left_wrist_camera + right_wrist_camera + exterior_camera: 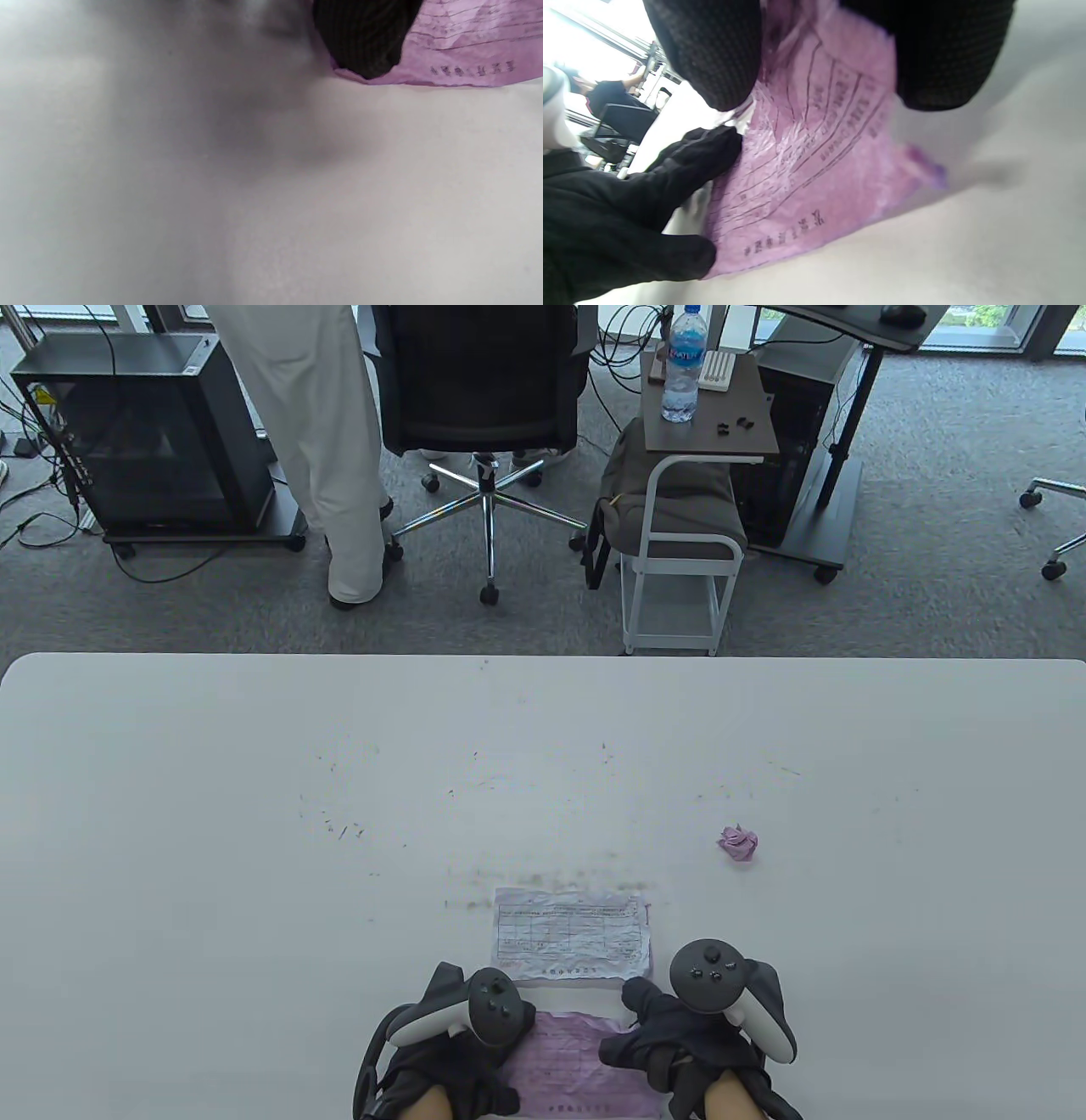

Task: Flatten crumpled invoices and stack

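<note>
A pink invoice point(577, 1065) lies creased at the near edge of the white table point(254, 780), both gloved hands on it: the left hand point(450, 1052) presses its left side with flat fingers point(683, 161), the right hand point(679, 1052) pins the right side, fingertips point(712, 55) down, gripping nothing. Just beyond sits a flattened white invoice point(570, 935). A crumpled pink ball point(737, 842) waits farther right, well apart.
</note>
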### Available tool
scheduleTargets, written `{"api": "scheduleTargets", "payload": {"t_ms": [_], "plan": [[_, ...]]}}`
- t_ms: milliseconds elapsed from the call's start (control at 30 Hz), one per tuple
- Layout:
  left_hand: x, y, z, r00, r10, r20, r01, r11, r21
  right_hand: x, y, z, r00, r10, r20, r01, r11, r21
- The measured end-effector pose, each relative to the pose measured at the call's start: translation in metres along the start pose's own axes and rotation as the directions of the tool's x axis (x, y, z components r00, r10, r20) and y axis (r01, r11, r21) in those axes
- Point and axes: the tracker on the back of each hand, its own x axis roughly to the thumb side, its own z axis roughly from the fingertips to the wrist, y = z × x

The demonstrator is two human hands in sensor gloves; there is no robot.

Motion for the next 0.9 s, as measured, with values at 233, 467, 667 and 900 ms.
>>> {"api": "scheduleTargets", "payload": {"t_ms": [233, 467, 667, 900], "plan": [[0.0, 0.0, 0.0, 1.0, 0.0, 0.001, 0.0, 1.0, 0.0, 0.003, -0.002, 0.003, 0.998, 0.053, 0.023, -0.051, 0.996, -0.075], [0.0, 0.0, 0.0, 1.0, 0.002, 0.002, -0.002, 1.0, 0.001, 0.001, -0.007, 0.006, 0.999, -0.039, 0.035, 0.042, 0.994, -0.097], [0.0, 0.0, 0.0, 1.0, 0.002, 0.001, -0.002, 1.0, 0.002, 0.003, -0.007, 0.007, 1.0, 0.022, 0.009, -0.021, 0.994, -0.103], [0.0, 0.0, 0.0, 1.0, 0.002, 0.001, -0.002, 1.0, 0.003, 0.006, -0.015, 0.014, 0.999, -0.018, 0.048, 0.029, 0.973, -0.229]]}}
